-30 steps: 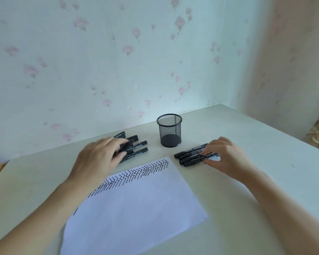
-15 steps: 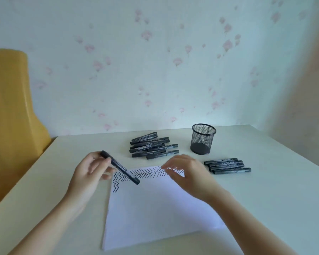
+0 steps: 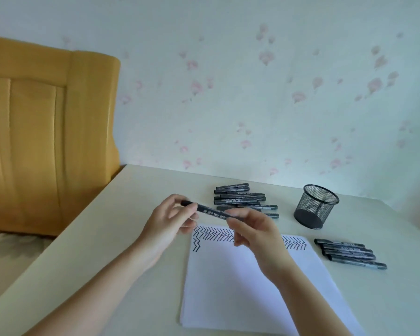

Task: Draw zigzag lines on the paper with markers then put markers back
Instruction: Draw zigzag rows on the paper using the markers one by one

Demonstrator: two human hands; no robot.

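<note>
Both hands' fingers pinching one black marker (image 3: 212,213) above paper's (image 3: 247,287) far edge, left hand (image 3: 170,219), right hand (image 3: 255,229)

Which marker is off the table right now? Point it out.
The marker gripped at its ends by the left hand and right hand, above the paper. All others lie on the table.

Cream table (image 3: 121,238) is carrying everything here. White paper (image 3: 247,294) is lying flat near the front with black zigzags along its far edge. Black mesh pen cup (image 3: 316,206) is standing behind it, a pile of black markers (image 3: 240,199) is sitting left of the cup, and four more markers (image 3: 348,253) are lying just right of the paper
</note>
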